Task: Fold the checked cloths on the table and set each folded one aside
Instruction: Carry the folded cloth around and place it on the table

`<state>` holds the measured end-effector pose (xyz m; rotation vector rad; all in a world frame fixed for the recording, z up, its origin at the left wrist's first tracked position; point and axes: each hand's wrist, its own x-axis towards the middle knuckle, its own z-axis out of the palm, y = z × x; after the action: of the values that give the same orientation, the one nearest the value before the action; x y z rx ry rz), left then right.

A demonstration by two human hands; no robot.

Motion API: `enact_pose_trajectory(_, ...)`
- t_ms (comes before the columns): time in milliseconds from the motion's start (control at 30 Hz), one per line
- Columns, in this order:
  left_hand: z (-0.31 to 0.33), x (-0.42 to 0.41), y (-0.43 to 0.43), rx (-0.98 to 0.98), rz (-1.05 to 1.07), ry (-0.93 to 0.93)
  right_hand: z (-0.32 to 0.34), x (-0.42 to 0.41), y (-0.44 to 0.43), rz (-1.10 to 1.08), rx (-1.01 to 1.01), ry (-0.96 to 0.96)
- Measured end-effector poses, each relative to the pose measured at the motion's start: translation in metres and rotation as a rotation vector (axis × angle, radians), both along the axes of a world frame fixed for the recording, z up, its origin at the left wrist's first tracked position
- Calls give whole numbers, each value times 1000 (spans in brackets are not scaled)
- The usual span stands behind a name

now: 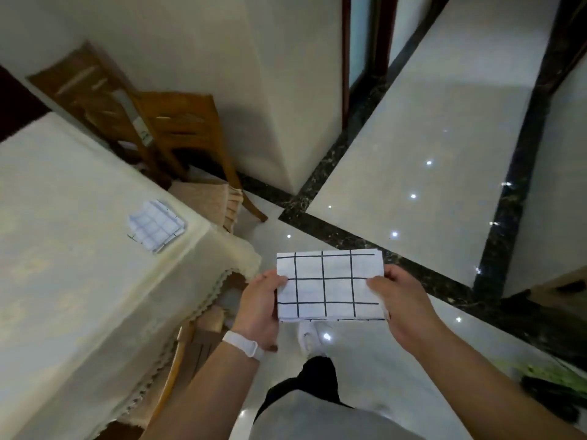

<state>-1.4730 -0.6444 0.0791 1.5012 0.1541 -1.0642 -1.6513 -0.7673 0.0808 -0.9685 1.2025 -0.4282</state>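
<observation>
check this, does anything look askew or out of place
Slightly. The folded stack on the table sits skewed, a lower cloth's corner poking out at its left. The held cloth, between left hand and right hand, looks neatly folded.

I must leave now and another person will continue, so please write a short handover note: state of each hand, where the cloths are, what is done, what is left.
Left hand: grips the left edge of the folded checked cloth.
Right hand: grips its right edge. The cloth is held in the air above the floor, beside the table, not on it.
Done: one folded pile lies near the table's corner. The cloth in hand is already a neat rectangle.
Left: finish any last fold, then set this cloth aside, probably by the pile. No unfolded cloth is visible on the table in this view.
</observation>
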Motion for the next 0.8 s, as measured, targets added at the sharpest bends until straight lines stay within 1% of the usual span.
enact_pose_trajectory(100,-9,39,-17,9,20,24,2,41,-23,21,-25,20)
enact_pose_trajectory(167,-15,70,-29,-19,44,37,8,73,-37,46,-48,21)
enact_pose_trajectory(300,-15,129,-50,-68,100,86,20,142,-62,111,-114,48)
enact_pose_trajectory(433,-9,188,-55,-110,121,75,26,214,-79,174,-158,63)
enact_pose_trajectory(633,-9,248,-28,-133,305,61,30,301,-75,360,-236,118)
enact_pose_trajectory(800,-16,279,-16,-147,479,83,27,369,-77,538,-265,144)
